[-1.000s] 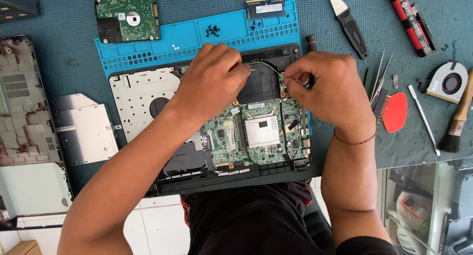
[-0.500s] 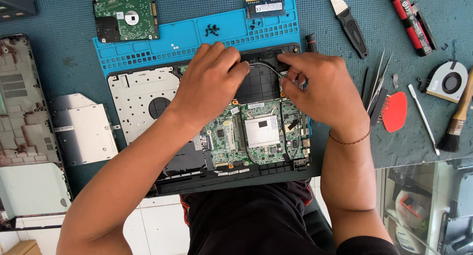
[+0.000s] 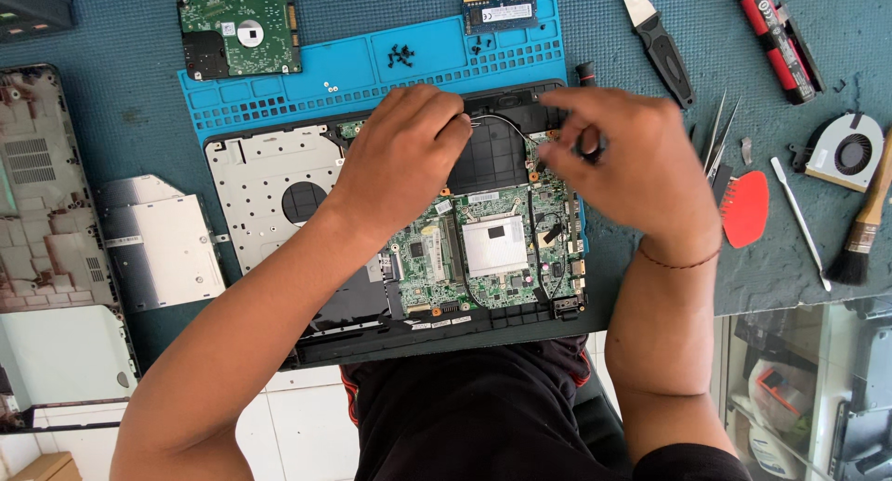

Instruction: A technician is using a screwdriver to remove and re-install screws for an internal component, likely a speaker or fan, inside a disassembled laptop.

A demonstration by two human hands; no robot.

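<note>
Head view: opened laptop (image 3: 409, 258), green motherboard (image 3: 483, 249) exposed.

Green motherboard (image 3: 483, 249), blue mat (image 3: 372, 67), red pick (image 3: 745, 209), teal tabletop (image 3: 818, 249)

Right hand (image 3: 618, 170) is blurring, its fingertips indistinct. Left hand (image 3: 404, 156) is covering the laptop chassis's (image 3: 269, 188) upper middle. The frame edge is cutting off the red-black tool (image 3: 776, 39) and paintbrush (image 3: 864, 225).

Opened black laptop base (image 3: 279, 193) lies flat, green motherboard (image 3: 483, 249) exposed, thin cable (image 3: 497, 120) arching.
</note>
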